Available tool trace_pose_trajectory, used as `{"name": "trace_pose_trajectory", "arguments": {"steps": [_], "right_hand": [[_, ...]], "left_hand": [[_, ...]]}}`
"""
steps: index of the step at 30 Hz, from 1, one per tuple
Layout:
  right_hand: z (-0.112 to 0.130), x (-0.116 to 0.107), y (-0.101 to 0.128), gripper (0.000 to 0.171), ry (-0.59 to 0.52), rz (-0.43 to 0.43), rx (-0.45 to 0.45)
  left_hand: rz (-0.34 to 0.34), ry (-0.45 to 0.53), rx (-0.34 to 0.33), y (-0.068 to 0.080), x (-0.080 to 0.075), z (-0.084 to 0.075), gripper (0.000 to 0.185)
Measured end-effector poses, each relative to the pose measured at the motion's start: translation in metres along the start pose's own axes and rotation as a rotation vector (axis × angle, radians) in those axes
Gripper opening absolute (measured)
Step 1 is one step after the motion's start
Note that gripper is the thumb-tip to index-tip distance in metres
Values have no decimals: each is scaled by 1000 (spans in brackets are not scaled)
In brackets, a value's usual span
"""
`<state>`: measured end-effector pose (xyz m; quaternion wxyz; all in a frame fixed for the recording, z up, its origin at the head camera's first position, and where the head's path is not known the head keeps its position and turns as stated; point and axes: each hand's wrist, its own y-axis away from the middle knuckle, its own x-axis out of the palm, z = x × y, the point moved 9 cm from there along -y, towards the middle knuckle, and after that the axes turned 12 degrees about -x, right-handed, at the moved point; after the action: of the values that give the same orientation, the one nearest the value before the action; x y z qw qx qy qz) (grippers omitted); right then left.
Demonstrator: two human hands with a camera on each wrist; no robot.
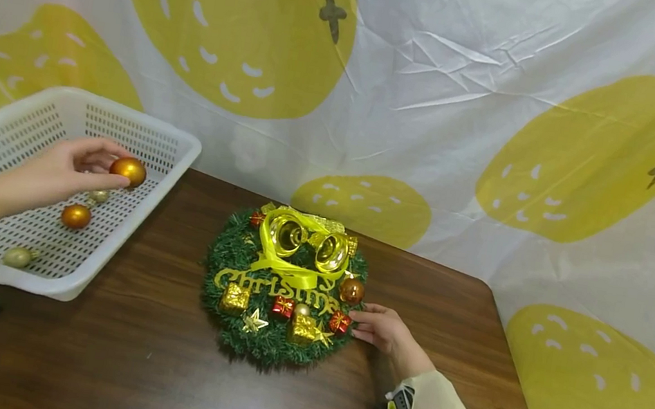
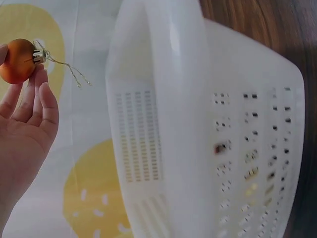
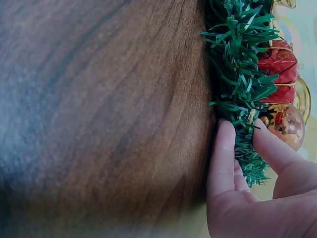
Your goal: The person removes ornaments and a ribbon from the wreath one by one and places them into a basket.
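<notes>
My left hand (image 1: pixel 71 168) pinches an orange-gold bauble (image 1: pixel 128 170) at its fingertips, above the white perforated basket (image 1: pixel 130 219). In the left wrist view the same bauble (image 2: pixel 17 60) shows its gold cap and thread, next to the basket wall (image 2: pixel 163 124). A green Christmas wreath (image 1: pixel 285 282) with gold bells, small gift boxes and gold lettering lies mid-table. My right hand (image 1: pixel 379 327) holds the wreath's right edge; in the right wrist view its fingers (image 3: pixel 225 163) pinch the green needles (image 3: pixel 237 89) beside a bronze bauble (image 3: pixel 287 126).
Inside the basket lie an orange bauble (image 1: pixel 76 216), a pale gold one (image 1: pixel 18 257) and a small one (image 1: pixel 98 196). The brown wooden table (image 1: pixel 144 346) ends at a rounded corner at right. A white sheet with yellow shapes (image 1: pixel 441 109) hangs behind.
</notes>
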<state>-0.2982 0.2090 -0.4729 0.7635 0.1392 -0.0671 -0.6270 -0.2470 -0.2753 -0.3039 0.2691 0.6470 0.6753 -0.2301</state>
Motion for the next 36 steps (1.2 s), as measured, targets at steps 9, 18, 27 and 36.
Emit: {"name": "trace_pose_trajectory", "arguments": {"steps": [9,18,27,36], "right_hand": [[0,0,1,57,-6,2,-2],[0,1,1,42,-5,11,-10],[0,1,1,55,5,7,-9],[0,0,0,52,11,5,-6]], "left_hand": [[43,-81,-41,-4,0,25,50],[140,-267,-47,0,16,43,45],[189,-346,-18,0,28,49,41],[208,-355,-2,2,27,48,42]]}}
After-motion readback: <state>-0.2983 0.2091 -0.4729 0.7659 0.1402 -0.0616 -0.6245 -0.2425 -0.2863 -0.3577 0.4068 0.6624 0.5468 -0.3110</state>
